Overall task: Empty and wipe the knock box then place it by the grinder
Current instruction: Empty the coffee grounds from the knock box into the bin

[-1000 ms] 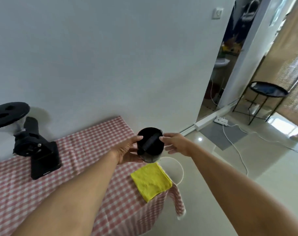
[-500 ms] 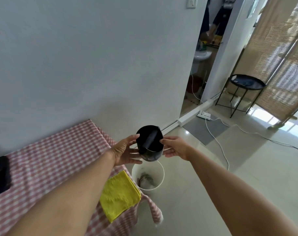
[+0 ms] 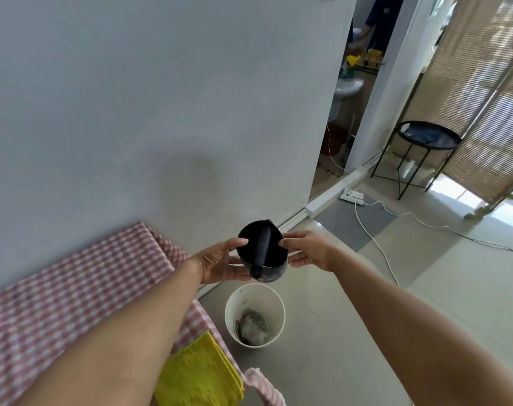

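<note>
The black round knock box [image 3: 271, 271] with its knock bar across the mouth is held in the air beyond the table's right end. My left hand [image 3: 220, 262] grips its left side, thumb on the rim. My right hand [image 3: 305, 250] grips its right side the same way. Below and slightly nearer on the floor stands a white bucket [image 3: 255, 291] with grey waste at its bottom. A folded yellow cloth [image 3: 199, 376] lies on the table's corner. The grinder is out of view.
The table with a red-checked cloth [image 3: 73, 288] stands against the white wall at the left. On the floor at the right lie a white cable and power strip [image 3: 352, 197], a grey mat and a black round side table [image 3: 429, 139].
Both hands have carried the knock box to the right, off the table and over the floor above the bucket. The view swung right, and the grinder left the frame.
</note>
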